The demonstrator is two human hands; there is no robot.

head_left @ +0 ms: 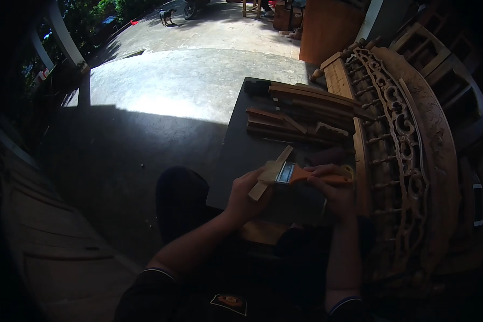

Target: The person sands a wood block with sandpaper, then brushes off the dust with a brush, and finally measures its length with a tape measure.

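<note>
Outdoors on shaded concrete, a dark tabletop (236, 161) carries stacked wood pieces (300, 115). Left hand (247, 196) grips a pale wood strip (271, 173) tilted above it, exposing its face; right hand (330, 185) is closed around a paintbrush (300, 174), bristles against the strip.

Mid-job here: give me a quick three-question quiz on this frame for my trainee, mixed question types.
1. True or false: the right hand holds the paintbrush by its orange handle.
2. What does the left hand hold? A) a pale wooden strip B) a hammer C) a cloth
3. Fill in: the stack of wooden pieces lies on the dark ____, beyond the hands.

Key: 1 true; 2 A, the wooden strip; 3 board.
</note>
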